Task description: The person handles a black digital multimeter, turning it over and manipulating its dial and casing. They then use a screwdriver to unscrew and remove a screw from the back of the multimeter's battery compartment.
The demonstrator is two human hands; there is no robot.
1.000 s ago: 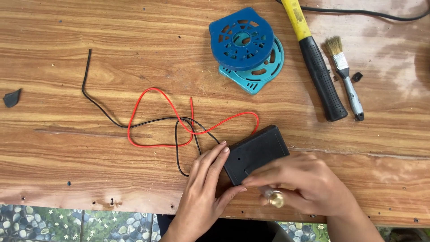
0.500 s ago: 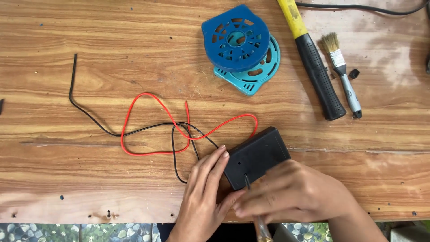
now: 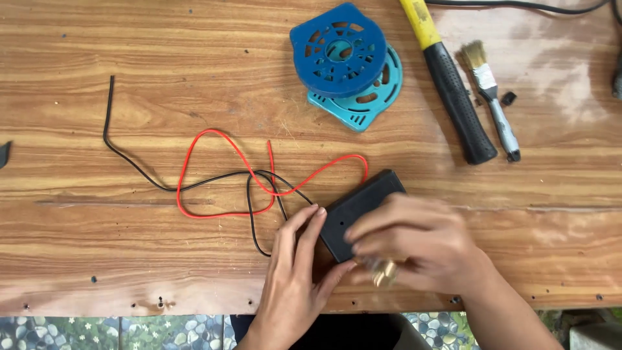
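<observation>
A small black box [image 3: 360,206] lies near the front edge of the wooden table [image 3: 129,65]. A red wire [image 3: 220,170] and a black wire [image 3: 139,167] run out of it to the left in loops. My left hand [image 3: 295,272] rests flat against the box's left end, fingers together. My right hand [image 3: 414,243], blurred, lies over the box's right part and pinches a small brass-coloured object [image 3: 383,271] beside the box's near edge. What that object is cannot be made out.
Two stacked blue plastic discs [image 3: 346,61] sit at the back centre. A hammer [image 3: 450,91] with a yellow and black handle and a small paintbrush [image 3: 491,91] lie to the right. A black cable [image 3: 518,5] crosses the far edge. Tiled floor shows below the table.
My right hand shifted over the box and the brass-coloured object shows under its fingers again. My left hand stays against the box. The view moved a little.
</observation>
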